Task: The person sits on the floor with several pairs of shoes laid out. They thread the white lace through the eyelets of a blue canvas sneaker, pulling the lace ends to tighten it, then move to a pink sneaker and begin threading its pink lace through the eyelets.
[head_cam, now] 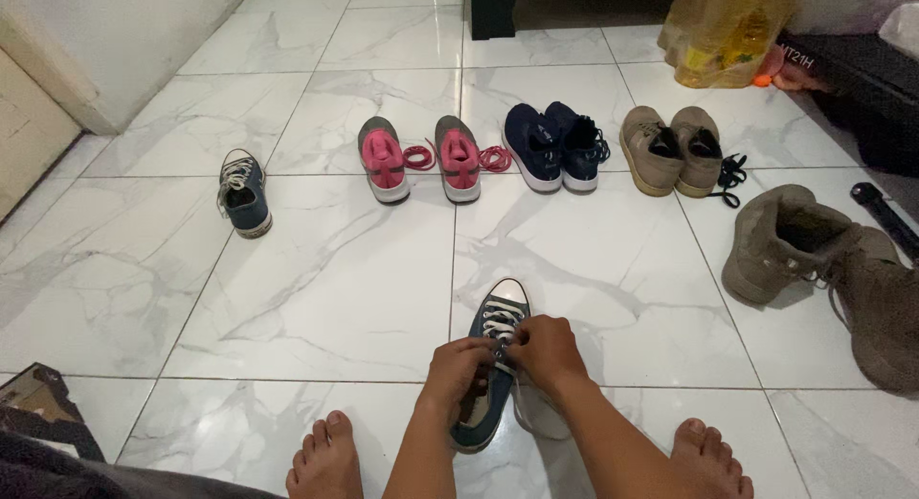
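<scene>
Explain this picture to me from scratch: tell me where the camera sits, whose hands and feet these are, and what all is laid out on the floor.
There is one picture, taken by a camera worn on a person's head, looking down. The bare arms and feet at the bottom belong to that person, who sits on a white marble-patterned tiled floor.

Both hands work at a navy canvas sneaker with white laces, lying between the feet. The left hand grips the sneaker's side near the opening; the right hand pinches the laces.

Farther off lies its lone matching sneaker, then a row of pairs: grey-and-pink shoes with red laces pulled out, dark blue sneakers, and tan sneakers. A pair of brown boots lies at the right, and a bag with yellow bottles stands behind.
</scene>
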